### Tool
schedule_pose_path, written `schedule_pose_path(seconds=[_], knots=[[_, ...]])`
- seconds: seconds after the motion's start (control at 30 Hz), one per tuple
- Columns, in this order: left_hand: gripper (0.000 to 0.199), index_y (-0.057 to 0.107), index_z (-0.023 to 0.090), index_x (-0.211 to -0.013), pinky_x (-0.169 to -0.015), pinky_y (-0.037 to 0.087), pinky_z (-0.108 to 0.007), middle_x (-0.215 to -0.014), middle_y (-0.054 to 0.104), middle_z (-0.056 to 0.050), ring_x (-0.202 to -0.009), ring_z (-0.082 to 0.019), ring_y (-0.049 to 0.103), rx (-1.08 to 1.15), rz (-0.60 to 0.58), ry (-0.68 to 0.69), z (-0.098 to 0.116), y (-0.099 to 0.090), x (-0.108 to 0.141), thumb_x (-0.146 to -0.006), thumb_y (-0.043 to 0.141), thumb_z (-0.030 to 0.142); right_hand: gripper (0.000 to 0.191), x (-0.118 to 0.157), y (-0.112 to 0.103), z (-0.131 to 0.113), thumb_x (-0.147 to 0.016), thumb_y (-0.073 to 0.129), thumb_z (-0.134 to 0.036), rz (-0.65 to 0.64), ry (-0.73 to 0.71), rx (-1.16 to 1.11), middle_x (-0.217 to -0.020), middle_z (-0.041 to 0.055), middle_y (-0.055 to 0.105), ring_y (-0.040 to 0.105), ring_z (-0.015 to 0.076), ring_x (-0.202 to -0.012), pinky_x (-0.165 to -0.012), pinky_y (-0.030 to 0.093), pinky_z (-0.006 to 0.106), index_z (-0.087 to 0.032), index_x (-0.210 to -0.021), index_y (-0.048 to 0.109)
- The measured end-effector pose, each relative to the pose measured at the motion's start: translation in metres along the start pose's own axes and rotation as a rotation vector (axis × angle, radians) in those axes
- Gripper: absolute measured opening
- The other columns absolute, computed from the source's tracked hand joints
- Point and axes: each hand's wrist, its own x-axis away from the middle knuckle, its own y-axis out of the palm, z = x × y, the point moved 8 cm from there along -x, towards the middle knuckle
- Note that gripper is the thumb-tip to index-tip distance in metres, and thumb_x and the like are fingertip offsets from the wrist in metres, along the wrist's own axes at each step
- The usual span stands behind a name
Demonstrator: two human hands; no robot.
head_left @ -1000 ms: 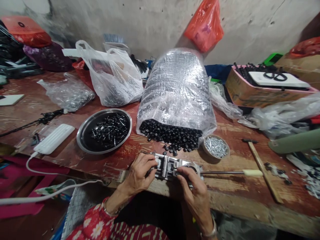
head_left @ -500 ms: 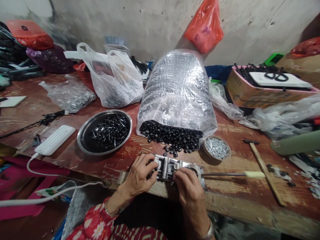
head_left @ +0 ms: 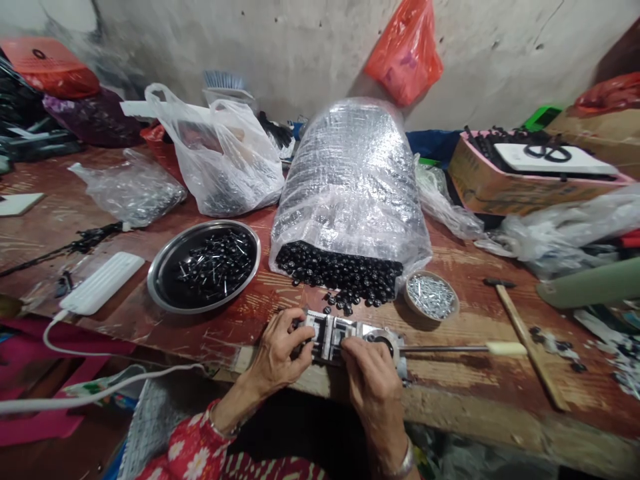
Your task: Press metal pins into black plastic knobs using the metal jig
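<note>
My left hand [head_left: 280,343] and my right hand [head_left: 373,377] both grip a small steel clamping jig [head_left: 330,337] at the table's front edge. My left fingers press its left end, and my right fingers lie across its middle. A thin metal rod with a cream handle [head_left: 450,348] runs rightward from the jig. Just beyond it, black round beads [head_left: 340,273] spill from the mouth of a bubble-wrap sack [head_left: 350,180]. A few loose beads lie near my left fingers. Part of the jig is hidden under my fingers.
A steel dish of black-headed pins [head_left: 203,267] sits left of the sack, and a small bowl of silver nails [head_left: 431,297] sits right. A wooden-handled hammer [head_left: 520,327] lies further right. A white plastic bag [head_left: 220,160] and a white power bank [head_left: 103,283] with its cable are on the left.
My right hand has slid left and closer to my left hand on the jig. The whole view has shifted slightly as my head moved.
</note>
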Motion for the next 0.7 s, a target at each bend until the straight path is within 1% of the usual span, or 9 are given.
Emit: schedule_pose_path(seconds=[0.1, 0.23, 0.4, 0.53, 0.7], knots=[[0.021, 0.068, 0.021, -0.104, -0.085, 0.050, -0.033, -0.116, 0.056, -0.008, -0.096, -0.020, 0.056, 0.009, 0.015, 0.003, -0.0010, -0.0008, 0.0008, -0.085, 0.062, 0.014, 0.032, 0.0017, 0.0005, 0.0011, -0.096, 0.059, -0.004, 0.021, 0.001, 0.054, -0.110, 0.0081, 0.069, 0.058, 0.0210, -0.097, -0.084, 0.052, 0.036, -0.021, -0.123, 0.062], [0.019, 0.067, 0.021, -0.103, -0.085, 0.051, -0.032, -0.116, 0.056, -0.009, -0.097, -0.020, 0.057, 0.015, 0.041, 0.013, -0.0010, -0.0014, 0.0016, -0.086, 0.062, 0.014, 0.033, 0.0061, -0.0003, 0.0029, -0.097, 0.057, -0.005, 0.041, -0.006, 0.068, -0.111, 0.0095, 0.066, 0.060, 0.0211, -0.101, -0.085, 0.053, 0.035, -0.021, -0.125, 0.063], [0.017, 0.068, 0.022, -0.101, -0.085, 0.051, -0.033, -0.115, 0.057, -0.009, -0.095, -0.020, 0.058, 0.014, 0.044, 0.005, -0.0016, -0.0010, 0.0025, -0.087, 0.062, 0.017, 0.034, 0.0071, 0.0055, 0.0046, -0.096, 0.057, -0.003, 0.016, -0.043, 0.128, -0.112, 0.0092, 0.067, 0.058, 0.0215, -0.098, -0.084, 0.052, 0.036, -0.020, -0.124, 0.063], [0.015, 0.069, 0.021, -0.100, -0.085, 0.051, -0.032, -0.114, 0.058, -0.008, -0.095, -0.020, 0.059, 0.013, 0.050, 0.006, -0.0006, -0.0027, 0.0012, -0.088, 0.062, 0.018, 0.033, 0.0060, 0.0071, 0.0025, -0.095, 0.057, -0.002, 0.036, -0.081, 0.148, -0.110, 0.0081, 0.069, 0.057, 0.0220, -0.096, -0.083, 0.051, 0.036, -0.020, -0.123, 0.062], [0.014, 0.069, 0.021, -0.099, -0.083, 0.052, -0.032, -0.114, 0.058, -0.009, -0.092, -0.019, 0.059, 0.009, 0.060, 0.010, 0.0006, -0.0044, -0.0003, -0.089, 0.061, 0.019, 0.033, 0.0068, 0.0081, -0.0010, -0.095, 0.055, -0.003, 0.020, -0.053, 0.164, -0.111, 0.0097, 0.067, 0.056, 0.0227, -0.097, -0.083, 0.050, 0.036, -0.019, -0.124, 0.061]])
